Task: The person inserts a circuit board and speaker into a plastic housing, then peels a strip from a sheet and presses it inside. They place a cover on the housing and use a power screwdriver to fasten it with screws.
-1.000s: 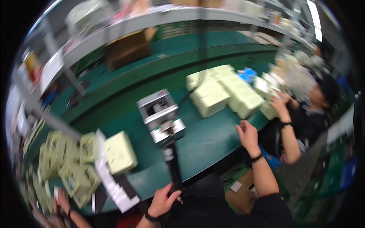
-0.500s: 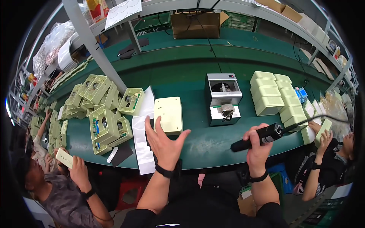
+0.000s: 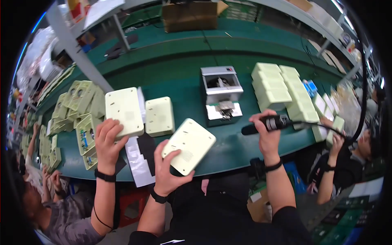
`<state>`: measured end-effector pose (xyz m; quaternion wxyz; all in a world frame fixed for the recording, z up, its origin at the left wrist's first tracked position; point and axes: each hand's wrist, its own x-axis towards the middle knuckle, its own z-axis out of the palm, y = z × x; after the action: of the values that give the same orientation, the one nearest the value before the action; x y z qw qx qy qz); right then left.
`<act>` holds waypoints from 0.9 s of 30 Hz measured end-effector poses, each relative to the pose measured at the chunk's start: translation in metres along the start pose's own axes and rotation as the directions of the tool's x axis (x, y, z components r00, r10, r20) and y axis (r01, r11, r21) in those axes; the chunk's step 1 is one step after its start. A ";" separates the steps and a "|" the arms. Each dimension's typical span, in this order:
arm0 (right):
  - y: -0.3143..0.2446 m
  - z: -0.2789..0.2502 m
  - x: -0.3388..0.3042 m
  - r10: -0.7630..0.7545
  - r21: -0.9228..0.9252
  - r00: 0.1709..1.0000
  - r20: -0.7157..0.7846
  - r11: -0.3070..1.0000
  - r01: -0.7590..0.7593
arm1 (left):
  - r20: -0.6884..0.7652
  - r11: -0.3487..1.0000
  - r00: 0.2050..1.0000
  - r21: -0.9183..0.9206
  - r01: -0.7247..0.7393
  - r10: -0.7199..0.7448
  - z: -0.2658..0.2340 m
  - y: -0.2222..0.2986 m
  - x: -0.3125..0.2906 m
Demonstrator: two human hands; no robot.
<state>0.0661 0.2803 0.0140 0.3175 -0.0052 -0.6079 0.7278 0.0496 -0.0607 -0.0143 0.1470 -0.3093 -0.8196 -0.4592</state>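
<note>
My left hand point(image 3: 166, 174) grips a pale green plastic housing point(image 3: 191, 143) by its lower left side, tilted above the front edge of the bench. Small holes and a patch of grille dots show on its face. My right hand point(image 3: 269, 141) is wrapped round a black corded electric screwdriver point(image 3: 277, 122), its dark tip pointing left, off the bench surface. Behind the held housing, another pale green housing point(image 3: 160, 115) lies on the bench. To its left a co-worker's hand point(image 3: 108, 141) holds a similar housing point(image 3: 124, 110).
A grey and black screw feeder point(image 3: 222, 96) stands at mid-bench. Stacked closed housings point(image 3: 271, 85) are on its right. Open housings with parts inside point(image 3: 85, 136) pile up at left, near a metal post point(image 3: 77, 51). White sheeting point(image 3: 138, 165) overhangs the front edge. A co-worker sits at each side.
My open left hand has closed on a housing and holds it up. The co-worker at left has reached in over the bench with a housing. The view has shifted; my right hand keeps the screwdriver.
</note>
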 end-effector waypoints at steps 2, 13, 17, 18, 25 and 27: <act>0.008 0.000 0.012 -0.007 -0.002 0.999 -0.037 1.000 0.007 | 0.128 0.997 0.992 -0.080 -0.013 0.024 0.018 0.001 -0.002; -0.044 0.060 0.078 -0.139 0.096 0.990 0.009 0.986 0.138 | 0.416 0.964 0.900 -0.157 0.215 -0.133 0.064 -0.027 0.028; -0.029 0.075 0.093 -0.162 -0.064 0.986 0.037 0.984 0.164 | 0.446 0.926 0.872 -0.202 0.319 -0.202 0.070 -0.028 0.029; -0.026 0.077 0.095 -0.128 -0.080 0.990 0.056 0.988 0.132 | 0.442 0.935 0.875 -0.183 0.305 -0.199 0.070 -0.028 0.028; -0.037 0.071 0.066 -0.026 -0.077 0.990 0.138 0.996 0.037 | 0.470 0.921 0.848 -0.160 0.354 -0.244 0.067 -0.029 0.029; -0.041 0.069 0.059 -0.052 -0.064 0.985 0.165 0.996 0.063 | 0.467 0.922 0.848 -0.151 0.355 -0.250 0.067 -0.028 0.029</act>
<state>0.0107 0.2493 0.0906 0.2871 0.0612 -0.6567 0.6947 0.0119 -0.0044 -0.0537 -0.1535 -0.2858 -0.8107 -0.4873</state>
